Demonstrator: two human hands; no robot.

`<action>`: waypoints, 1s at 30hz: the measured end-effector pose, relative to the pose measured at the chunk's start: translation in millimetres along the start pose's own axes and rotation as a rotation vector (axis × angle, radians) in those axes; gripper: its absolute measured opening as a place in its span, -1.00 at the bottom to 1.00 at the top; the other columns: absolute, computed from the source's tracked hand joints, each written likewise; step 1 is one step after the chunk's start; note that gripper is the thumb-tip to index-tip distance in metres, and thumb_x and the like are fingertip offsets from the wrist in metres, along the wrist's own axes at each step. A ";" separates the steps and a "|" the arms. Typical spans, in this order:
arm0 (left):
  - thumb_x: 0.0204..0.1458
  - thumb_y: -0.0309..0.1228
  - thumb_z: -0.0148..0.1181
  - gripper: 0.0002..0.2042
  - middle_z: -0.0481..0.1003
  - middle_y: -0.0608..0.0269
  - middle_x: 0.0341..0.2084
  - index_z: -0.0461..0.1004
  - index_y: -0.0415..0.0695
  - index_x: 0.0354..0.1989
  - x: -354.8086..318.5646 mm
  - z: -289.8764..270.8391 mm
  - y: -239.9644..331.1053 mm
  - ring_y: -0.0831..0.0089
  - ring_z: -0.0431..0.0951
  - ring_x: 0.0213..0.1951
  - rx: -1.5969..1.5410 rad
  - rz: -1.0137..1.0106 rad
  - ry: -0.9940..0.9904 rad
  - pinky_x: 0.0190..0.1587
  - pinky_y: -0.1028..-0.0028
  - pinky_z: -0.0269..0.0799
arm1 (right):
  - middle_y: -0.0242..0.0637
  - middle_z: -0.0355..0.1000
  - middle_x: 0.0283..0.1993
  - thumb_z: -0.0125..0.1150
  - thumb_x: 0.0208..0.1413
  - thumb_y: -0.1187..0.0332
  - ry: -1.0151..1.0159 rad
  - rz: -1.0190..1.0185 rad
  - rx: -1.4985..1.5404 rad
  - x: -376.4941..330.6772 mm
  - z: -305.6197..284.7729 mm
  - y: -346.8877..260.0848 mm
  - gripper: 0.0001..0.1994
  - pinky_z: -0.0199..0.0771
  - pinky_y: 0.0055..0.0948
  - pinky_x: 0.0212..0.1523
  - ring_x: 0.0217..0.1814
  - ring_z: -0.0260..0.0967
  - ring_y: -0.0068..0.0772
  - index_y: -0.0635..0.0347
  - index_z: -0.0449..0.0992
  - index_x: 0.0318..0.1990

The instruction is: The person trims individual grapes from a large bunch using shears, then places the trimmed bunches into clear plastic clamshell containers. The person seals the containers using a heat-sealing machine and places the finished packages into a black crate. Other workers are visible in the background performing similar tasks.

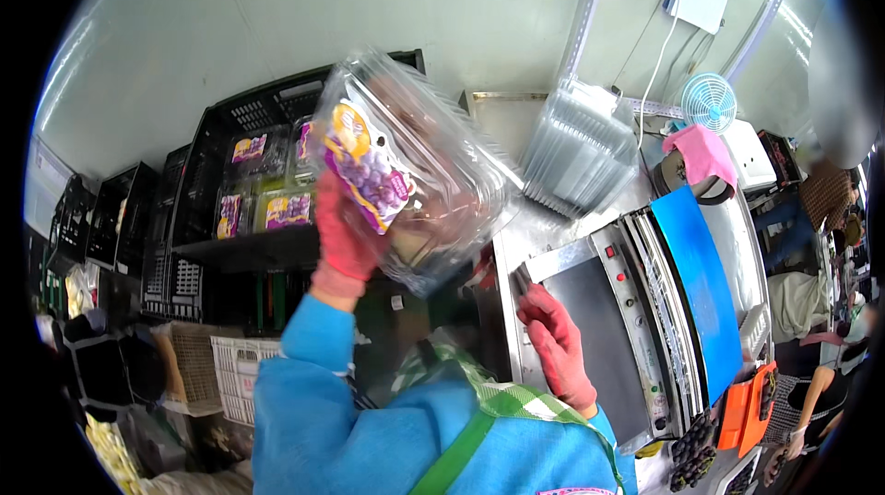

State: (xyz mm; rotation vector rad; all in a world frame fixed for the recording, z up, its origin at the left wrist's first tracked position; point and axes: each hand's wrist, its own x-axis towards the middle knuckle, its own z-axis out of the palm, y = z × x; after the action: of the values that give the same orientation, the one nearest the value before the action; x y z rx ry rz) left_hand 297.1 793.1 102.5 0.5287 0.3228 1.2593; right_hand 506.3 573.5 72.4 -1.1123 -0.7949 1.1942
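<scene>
My left hand, in a red glove, grips a clear plastic clamshell box by its near left side and holds it tilted above the bench edge. On the box is a purple and orange label with grapes pictured on it. Motion blur and glare hide most of what is inside. My right hand, gloved too, hovers at the near left edge of a wrapping machine. Its fingers are loosely bent and apart, with nothing plainly held. A thin dark piece near the fingertips is too small to name.
A black crate at left holds several labelled boxes. Nested clear containers stand on the metal bench beyond the machine. Further right are a pink cloth, a blue fan and dark grapes. A white crate sits lower left.
</scene>
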 end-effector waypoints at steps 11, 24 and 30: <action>0.07 0.18 -0.03 -0.32 0.39 0.24 0.13 0.28 -0.05 0.24 204.3 -128.8 59.8 0.25 0.35 0.17 0.551 -0.258 -0.021 0.25 0.18 0.13 | -0.51 0.30 -0.26 0.03 0.25 0.43 0.311 0.110 0.026 -17.3 -32.7 47.2 -0.68 0.17 -0.70 -0.30 -0.32 0.11 -0.75 0.30 0.31 0.13; 0.16 -0.20 0.07 -0.58 0.42 0.05 -0.12 0.34 -0.28 0.05 308.5 -167.3 41.2 0.32 0.40 -0.20 1.758 0.032 -0.098 -0.10 0.38 0.35 | -0.11 0.38 0.04 0.07 0.22 0.18 0.600 0.110 -0.472 -47.4 -29.7 41.4 -0.61 0.36 -0.30 0.02 0.08 0.35 -0.19 0.21 0.33 0.09; 0.16 -0.29 0.11 -0.53 0.43 -0.20 -0.06 0.26 -0.38 0.13 244.2 -20.7 -48.7 0.04 0.47 -0.06 1.619 0.337 -0.228 -0.01 0.17 0.38 | -0.40 0.41 -0.21 0.12 0.22 0.33 1.123 -0.348 -0.224 -117.7 -69.0 25.2 -0.66 0.39 -0.55 -0.14 -0.17 0.29 -0.66 0.21 0.33 0.11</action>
State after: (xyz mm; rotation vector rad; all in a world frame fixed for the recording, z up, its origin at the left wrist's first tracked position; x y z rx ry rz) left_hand 395.7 1020.7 72.1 2.1415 1.0866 1.0043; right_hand 536.0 442.7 36.9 -1.5031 -0.2066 0.0789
